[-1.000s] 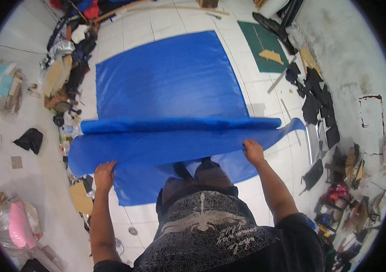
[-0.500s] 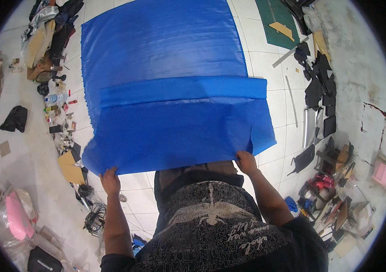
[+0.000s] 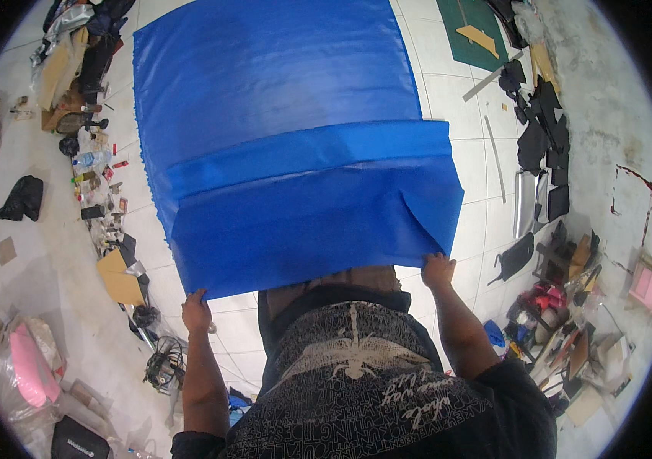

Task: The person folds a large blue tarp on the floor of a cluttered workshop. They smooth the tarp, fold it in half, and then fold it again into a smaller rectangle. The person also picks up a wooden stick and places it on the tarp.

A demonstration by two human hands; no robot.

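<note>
A wide blue sheet (image 3: 280, 76) is spread over the white tiled floor in front of me, with a lighter blue folded band (image 3: 311, 149) running across it. Its near part is lifted toward my body as a darker flap (image 3: 295, 222). My left hand (image 3: 197, 312) is closed on the flap's near left corner. At the right, my right hand (image 3: 438, 271) pinches the near edge, where a crease runs up from the fingers. The sheet hides the floor under it.
Along the left lie bottles (image 3: 92, 159), tan board pieces (image 3: 121, 277) and a coil of black cable (image 3: 164, 363). Black scraps (image 3: 544, 138), a straight metal strip (image 3: 496, 161) and a green mat (image 3: 470, 34) are on the right. A cluttered heap (image 3: 548, 306) stands near the right wall.
My right hand has moved right along with its grip on the edge. My left hand has shifted slightly right and down, and the flap's left corner has drawn inward.
</note>
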